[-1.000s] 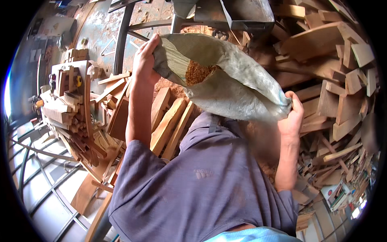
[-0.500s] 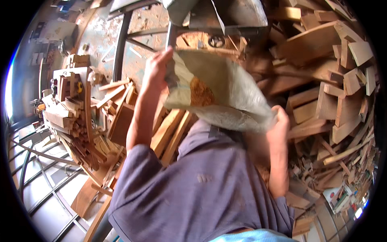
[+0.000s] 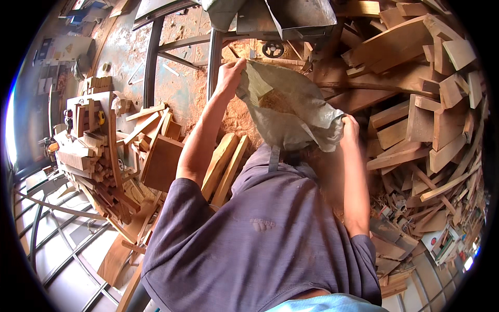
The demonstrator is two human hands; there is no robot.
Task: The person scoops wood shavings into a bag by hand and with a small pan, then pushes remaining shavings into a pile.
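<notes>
A pale grey-green woven sack (image 3: 296,106) hangs between my hands in front of my body. Its mouth faces up, and some brown sawdust (image 3: 278,101) shows inside. My left hand (image 3: 231,78) is closed on the sack's upper left corner. At the lower right edge, my right hand (image 3: 350,131) pinches the rim. The sack's bottom is hidden beneath its folds.
A metal machine frame (image 3: 213,57) with a sheet-metal chute (image 3: 306,18) stands ahead, a black handwheel (image 3: 273,49) below it. Wood offcuts (image 3: 400,130) pile up on the right. Stacked wood pieces (image 3: 86,140) stand left, and two beams (image 3: 223,164) lie by my left leg.
The sack's mouth has narrowed and its fabric has folded, so less of the inside shows. My left hand has moved slightly right, and my right hand slightly up and left.
</notes>
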